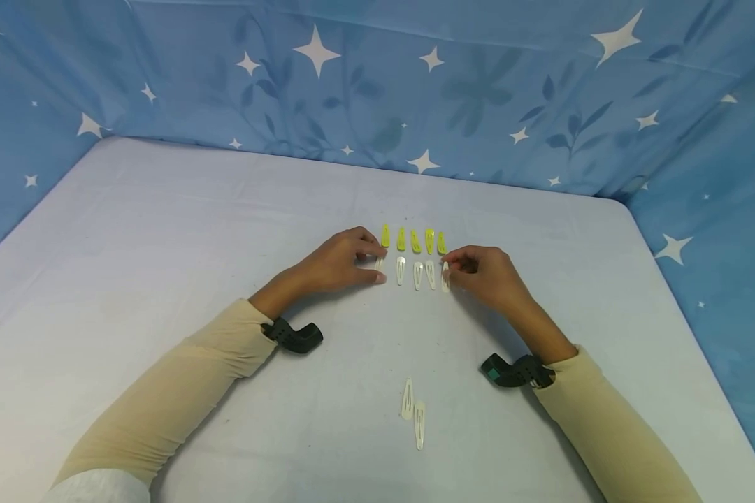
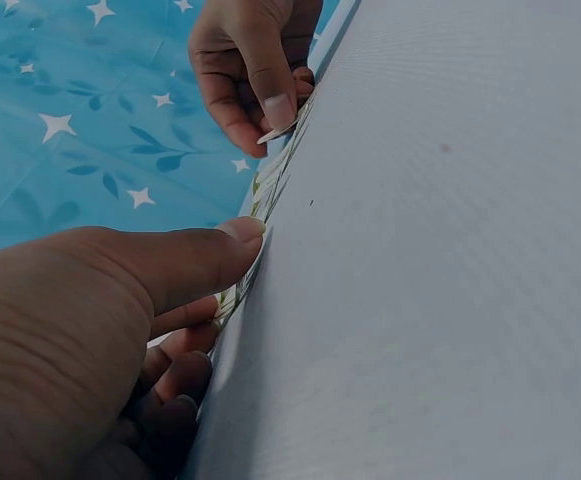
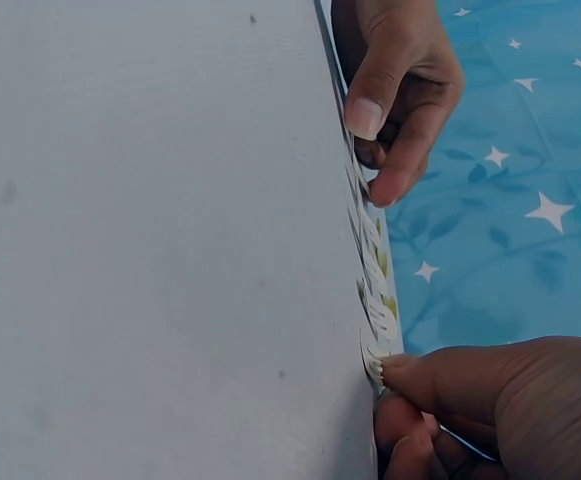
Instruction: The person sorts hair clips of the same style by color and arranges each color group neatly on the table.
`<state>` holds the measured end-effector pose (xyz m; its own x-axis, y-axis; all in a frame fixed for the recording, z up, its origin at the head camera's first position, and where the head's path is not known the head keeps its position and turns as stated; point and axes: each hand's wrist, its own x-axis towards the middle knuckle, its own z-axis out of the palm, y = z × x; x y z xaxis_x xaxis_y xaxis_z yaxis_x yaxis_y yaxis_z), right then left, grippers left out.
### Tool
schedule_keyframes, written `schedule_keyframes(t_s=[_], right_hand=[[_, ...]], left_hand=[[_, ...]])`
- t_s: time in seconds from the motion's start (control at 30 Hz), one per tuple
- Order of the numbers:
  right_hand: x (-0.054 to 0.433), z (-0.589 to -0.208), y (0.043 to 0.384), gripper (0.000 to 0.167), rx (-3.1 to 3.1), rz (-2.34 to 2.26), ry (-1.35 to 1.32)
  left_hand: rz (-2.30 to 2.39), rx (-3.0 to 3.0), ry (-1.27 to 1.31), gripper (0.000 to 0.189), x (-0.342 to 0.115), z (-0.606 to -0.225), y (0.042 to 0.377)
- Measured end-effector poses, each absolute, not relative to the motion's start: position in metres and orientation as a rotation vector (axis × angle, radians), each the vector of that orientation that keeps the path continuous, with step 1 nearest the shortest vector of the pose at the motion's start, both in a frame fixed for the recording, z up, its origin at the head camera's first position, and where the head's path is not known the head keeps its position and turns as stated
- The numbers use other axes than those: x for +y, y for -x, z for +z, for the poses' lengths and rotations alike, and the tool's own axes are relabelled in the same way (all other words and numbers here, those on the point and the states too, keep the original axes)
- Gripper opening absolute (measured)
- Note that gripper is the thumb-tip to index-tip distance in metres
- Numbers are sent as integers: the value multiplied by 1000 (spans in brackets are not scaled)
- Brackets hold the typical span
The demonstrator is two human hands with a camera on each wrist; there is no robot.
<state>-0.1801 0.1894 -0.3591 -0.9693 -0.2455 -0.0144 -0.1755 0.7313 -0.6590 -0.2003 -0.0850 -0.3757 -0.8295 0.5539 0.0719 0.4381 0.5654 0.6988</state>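
Note:
White snap hair clips form a row on the table in the head view, below a row of yellow snap hair clips (image 1: 415,242). My left hand (image 1: 342,262) is at the left end, its thumb and fingertips at the two ends of the leftmost white hair clip (image 1: 379,263), which the fingers partly hide. At the right end, my right hand (image 1: 487,276) pinches the rightmost white hair clip (image 1: 445,278) between thumb and fingers. Between the hands lie more white hair clips (image 1: 418,275). In the left wrist view, the pinched clip (image 2: 278,131) looks tilted under the right thumb.
Two more white hair clips, one upper (image 1: 407,399) and one lower (image 1: 419,426), lie nearer the body. A white cloth covers the table (image 1: 163,230). Blue curtains (image 1: 377,84) with stars stand behind and beside it. Each wrist wears a black camera band (image 1: 296,337).

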Motion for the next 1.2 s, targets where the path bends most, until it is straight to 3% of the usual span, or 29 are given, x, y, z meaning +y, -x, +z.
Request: schedule_keyframes(t_s=[1.2], right_hand=[[186, -352, 168, 16, 2823, -1132, 457]], left_hand=[[1101, 2656, -875, 44, -85, -375, 199]])
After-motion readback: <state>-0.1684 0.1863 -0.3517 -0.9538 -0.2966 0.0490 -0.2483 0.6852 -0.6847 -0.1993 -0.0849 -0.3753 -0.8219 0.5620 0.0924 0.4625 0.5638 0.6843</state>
